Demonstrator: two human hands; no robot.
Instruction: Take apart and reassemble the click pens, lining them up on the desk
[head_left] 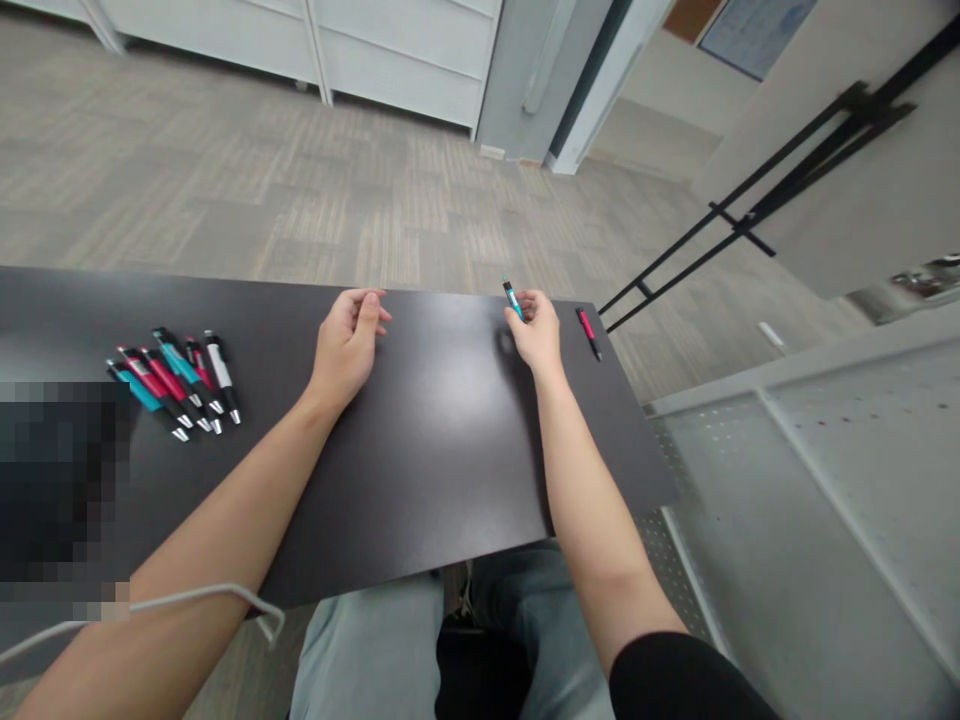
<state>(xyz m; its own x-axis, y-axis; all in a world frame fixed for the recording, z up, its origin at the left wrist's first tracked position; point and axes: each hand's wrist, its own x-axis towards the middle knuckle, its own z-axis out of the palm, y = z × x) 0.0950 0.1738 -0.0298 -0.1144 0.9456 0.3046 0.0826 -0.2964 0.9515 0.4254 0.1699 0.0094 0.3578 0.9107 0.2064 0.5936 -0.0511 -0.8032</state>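
My right hand (pixel 538 330) is closed on a teal and black pen (pixel 513 298), held above the table near its far edge. To its right, a red and black pen (pixel 589 333) lies alone near the table's right edge. My left hand (pixel 347 340) is over the far middle of the table, fingers loosely curled and slightly apart, with no object visible in it. On the left of the table lies a pile of several pens, among them a white one (pixel 220 368), a teal one (pixel 178 358) and red ones (pixel 161 378).
The dark table (pixel 442 440) spans the view, its right edge beside a grey perforated metal panel (pixel 750 470). A white cable (pixel 202 592) crosses my left forearm. A black metal frame (pixel 739 225) stands beyond the right corner. A blurred-out area covers the left side.
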